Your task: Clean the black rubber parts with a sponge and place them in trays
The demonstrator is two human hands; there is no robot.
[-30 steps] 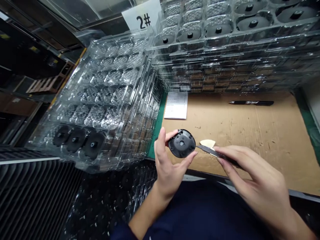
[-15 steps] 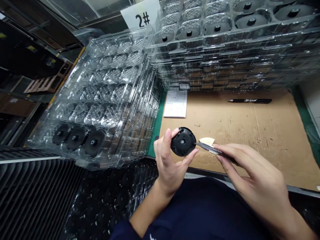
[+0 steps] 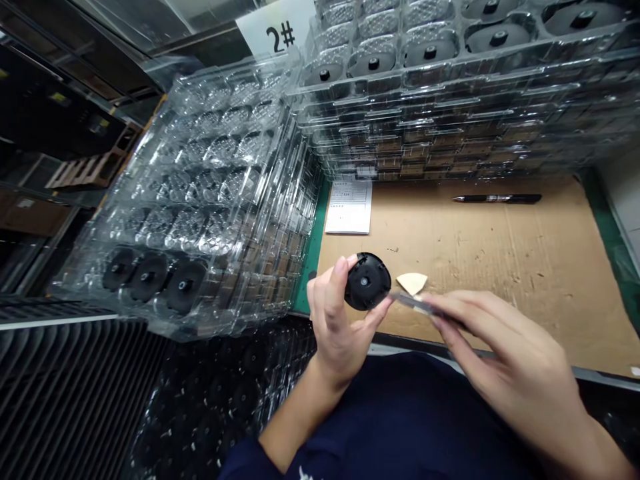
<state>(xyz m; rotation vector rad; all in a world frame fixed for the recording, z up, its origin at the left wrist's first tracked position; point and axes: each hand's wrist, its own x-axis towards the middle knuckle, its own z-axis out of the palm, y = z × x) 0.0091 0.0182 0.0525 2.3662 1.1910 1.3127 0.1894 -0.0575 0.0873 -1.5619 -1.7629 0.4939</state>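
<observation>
My left hand (image 3: 340,320) grips a round black plastic part (image 3: 367,283) by its edge, its hollow side with a small centre hub facing up toward me. In my right hand (image 3: 505,360) is a slim craft knife (image 3: 417,305), pinched between thumb and fingers. The blade is smeared by motion; its tip lies at the lower right rim of the part, close to my left thumb. Whether it touches the rim I cannot tell. Just beyond the knife a pale, fan-shaped piece (image 3: 412,282) rests on the cardboard sheet (image 3: 500,260).
A black pen (image 3: 497,199) and a printed paper slip (image 3: 349,208) lie on the cardboard. Stacked clear plastic trays (image 3: 215,180) stand at the left, with black parts in the front row. More stacked trays (image 3: 450,87) holding black parts line the back, beside a "2#" sign (image 3: 277,30).
The knife tip has shifted down along the right rim of the black part, and the blade is now blurred. The left hand keeps its grip; the view has shifted slightly.
</observation>
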